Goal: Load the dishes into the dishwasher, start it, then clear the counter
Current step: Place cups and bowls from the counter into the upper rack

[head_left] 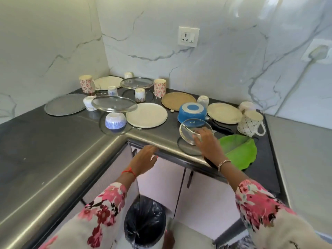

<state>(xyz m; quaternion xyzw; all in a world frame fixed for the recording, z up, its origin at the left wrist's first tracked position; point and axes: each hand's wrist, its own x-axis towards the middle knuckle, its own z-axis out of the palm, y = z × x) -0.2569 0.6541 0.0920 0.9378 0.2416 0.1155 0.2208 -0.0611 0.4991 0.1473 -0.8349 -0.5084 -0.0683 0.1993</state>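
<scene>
- Left hand (144, 158): open, fingers spread, gripping nothing, poised below the counter (53, 150) edge in front of the cabinet door (158, 178).
- Below that hand: black-lined bin (144, 218) on the floor; worth avoiding with any swing of a dish.
- Just beyond the right hand (206, 142): small glass lid (192, 130), tilted up off the counter, pinched at its near rim by the fingertips.
- Best to steady the far rim with the free left hand before carrying; smooth glass likely slips from a fingertip pinch.
- Behind the lid: overturned blue pot (192, 112); lift straight up to clear it.
- Right of that hand: green leaf plate (239, 150), touching nothing held.
- Dishwasher not in view; location cannot be told.
</scene>
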